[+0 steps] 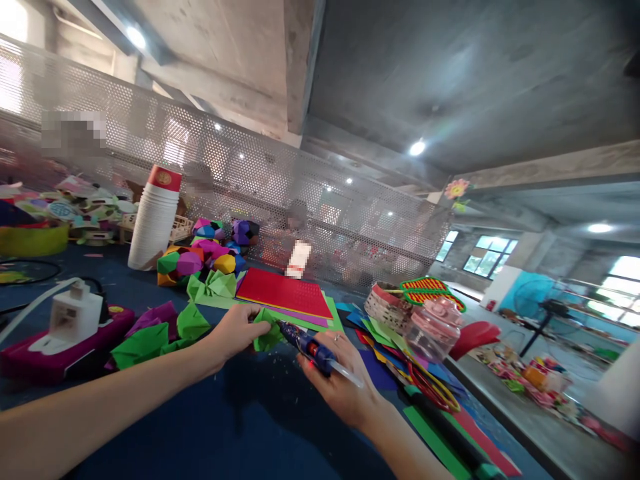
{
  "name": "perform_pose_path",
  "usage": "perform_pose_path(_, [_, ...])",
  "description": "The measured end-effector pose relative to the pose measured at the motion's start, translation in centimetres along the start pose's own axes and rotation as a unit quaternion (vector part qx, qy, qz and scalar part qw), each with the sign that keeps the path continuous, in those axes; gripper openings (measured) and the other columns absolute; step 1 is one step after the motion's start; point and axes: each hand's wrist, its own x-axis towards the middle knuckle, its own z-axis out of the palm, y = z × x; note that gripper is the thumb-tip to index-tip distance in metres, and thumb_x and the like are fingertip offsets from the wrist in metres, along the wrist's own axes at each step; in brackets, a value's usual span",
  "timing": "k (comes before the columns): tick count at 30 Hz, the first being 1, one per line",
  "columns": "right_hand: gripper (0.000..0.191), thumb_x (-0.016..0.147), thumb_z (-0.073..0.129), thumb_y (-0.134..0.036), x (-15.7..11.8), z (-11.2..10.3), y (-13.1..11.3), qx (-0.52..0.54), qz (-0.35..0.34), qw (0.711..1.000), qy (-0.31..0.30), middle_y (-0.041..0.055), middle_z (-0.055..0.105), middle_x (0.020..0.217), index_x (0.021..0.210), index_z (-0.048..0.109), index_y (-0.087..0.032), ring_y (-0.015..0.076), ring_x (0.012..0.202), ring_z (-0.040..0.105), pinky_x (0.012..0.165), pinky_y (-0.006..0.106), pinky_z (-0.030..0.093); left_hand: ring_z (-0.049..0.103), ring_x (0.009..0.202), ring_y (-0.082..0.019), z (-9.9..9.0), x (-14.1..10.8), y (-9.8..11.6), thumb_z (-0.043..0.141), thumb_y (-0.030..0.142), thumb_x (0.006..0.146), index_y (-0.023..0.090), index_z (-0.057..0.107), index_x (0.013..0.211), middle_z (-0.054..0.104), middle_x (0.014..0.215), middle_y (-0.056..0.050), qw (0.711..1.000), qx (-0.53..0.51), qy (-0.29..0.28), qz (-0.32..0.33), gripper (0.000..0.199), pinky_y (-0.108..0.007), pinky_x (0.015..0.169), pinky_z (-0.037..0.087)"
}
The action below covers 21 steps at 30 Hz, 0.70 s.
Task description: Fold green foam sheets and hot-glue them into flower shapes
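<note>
My left hand [239, 335] pinches a small folded piece of green paper [267, 331] near the middle of the blue table. Wrapped around a dark blue hot glue gun [311, 347] is my right hand [345, 380], with a ring on one finger. The gun's nozzle points left and meets the green paper or lies just beside it; I cannot tell which. A clear glue stick [349, 375] sticks out of the gun's back end, and a red light glows on its body. Folded green paper pieces [143, 345] lie left of my left forearm.
A purple power strip [45, 360] with a white plug sits at the left. Behind stand stacked paper cups [156, 223] and colourful paper balls [183, 263]. Red paper sheets [285, 293] lie ahead. At the right are a clear jar [434, 330], a basket [387, 307] and a dark-handled tool [445, 427].
</note>
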Motion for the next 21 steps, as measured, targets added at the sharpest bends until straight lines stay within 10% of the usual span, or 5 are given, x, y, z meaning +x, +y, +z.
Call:
perform_pose_path(15, [0.017, 0.089, 0.052, -0.033, -0.7, -0.2, 0.7, 0.014, 0.029, 0.999, -0.012, 0.0039, 0.062, 0.072, 0.080, 0.059, -0.020, 0.0184, 0.070, 0.058, 0.071, 0.032, 0.045, 0.047, 0.048, -0.010, -0.2, -0.4, 0.9, 0.059, 0.033, 0.065, 0.016, 0.055, 0.062, 0.050, 0.054, 0.004, 1.000, 0.003, 0.014, 0.001, 0.017, -0.022, 0.044, 0.043])
perform_pose_path(21, [0.032, 0.087, 0.052, -0.045, -3.1, -1.0, 4.1, 0.071, 0.204, 0.976, -0.021, 0.0083, 0.070, 0.086, 0.094, 0.069, -0.018, 0.0245, 0.080, 0.064, 0.073, 0.035, 0.049, 0.051, 0.051, -0.012, -0.3, -0.8, 1.4, 0.061, 0.033, 0.065, 0.016, 0.056, 0.063, 0.052, 0.055, 0.003, 0.999, -0.020, 0.000, -0.030, 0.018, -0.022, 0.046, 0.043])
